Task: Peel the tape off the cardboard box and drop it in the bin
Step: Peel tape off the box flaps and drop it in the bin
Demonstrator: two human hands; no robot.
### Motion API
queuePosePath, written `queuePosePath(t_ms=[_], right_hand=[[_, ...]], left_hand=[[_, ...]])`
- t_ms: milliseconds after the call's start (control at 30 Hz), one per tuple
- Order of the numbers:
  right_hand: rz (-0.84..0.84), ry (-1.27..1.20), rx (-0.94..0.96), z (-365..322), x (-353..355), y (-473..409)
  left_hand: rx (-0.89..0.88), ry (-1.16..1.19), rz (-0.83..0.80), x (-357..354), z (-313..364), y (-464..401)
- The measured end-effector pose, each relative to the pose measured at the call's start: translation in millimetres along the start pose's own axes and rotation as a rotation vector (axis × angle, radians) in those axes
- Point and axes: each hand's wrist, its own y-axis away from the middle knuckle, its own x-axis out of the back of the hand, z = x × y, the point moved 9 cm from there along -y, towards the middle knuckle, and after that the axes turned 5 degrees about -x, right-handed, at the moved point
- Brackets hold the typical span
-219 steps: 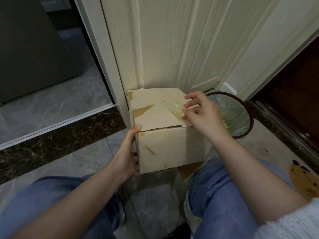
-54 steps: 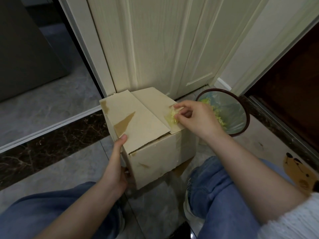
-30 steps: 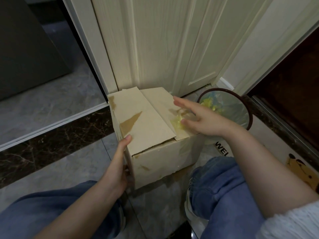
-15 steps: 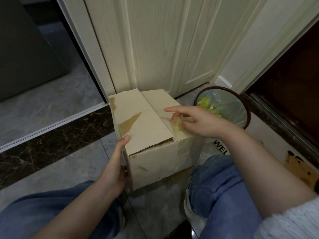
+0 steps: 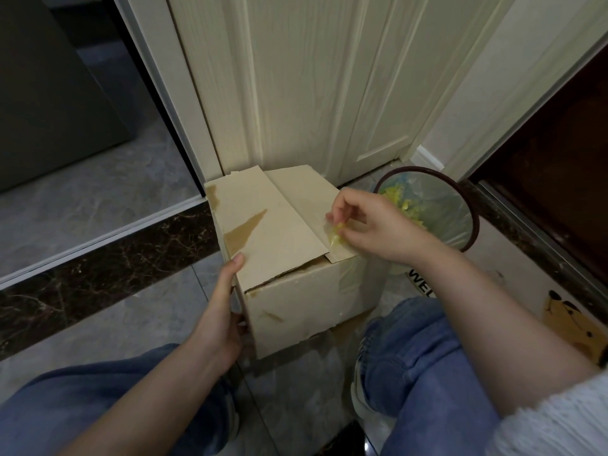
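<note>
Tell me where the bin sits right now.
In the head view the bin stands on the floor at right, just beyond the right hand, beside the cardboard box and near the white door.

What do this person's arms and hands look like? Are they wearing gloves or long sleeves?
No gloves: both the left hand and the right hand are bare, with no ring, watch or bracelet showing. The forearms are bare too. A fuzzy, pale knitted sleeve shows at the right upper arm, pushed back above the elbow. No sleeve is visible on the left arm within the picture.
</note>
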Motion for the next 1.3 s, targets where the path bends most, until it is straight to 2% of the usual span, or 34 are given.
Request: queuePosePath(t_ms=[233,467,567,667,867,1000,1067,1133,1200,1300], right_hand=[[0.126,0.145,0.085,-14,3,-1],[0.224,0.335,0.216,-27,-10,1],[0.244,0.284,0.135,-22,-6,0],[0.249,0.111,0.005,-12,8,-2],[0.146,-0.23,-0.23,15,9,-8],[0.091,-0.344,-0.321,17,10,-5],[0.048,-0.354,-0.354,21,8,-3],[0.04,-0.255,-0.327,21,7,-5],[0.073,-0.185,-0.3,22,7,-7],[0.174,-0.243,-0.312,28,10,-7]], left_hand=[[0.093,0.003,0.002,0,-8,1],[0.07,0.015,0.033,0,-2,1],[0.061,0.01,0.06,4,-1,1],[0.065,0.003,0.051,5,-1,1],[0.076,0.005,0.037,4,-3,-2],[0.08,0.0,0.032,2,-4,-3],[0.069,-0.019,0.043,3,-4,-4],[0.056,-0.027,0.057,4,-2,-3],[0.052,-0.026,0.056,4,-1,-4],[0.047,-0.028,0.045,2,-2,-5]])
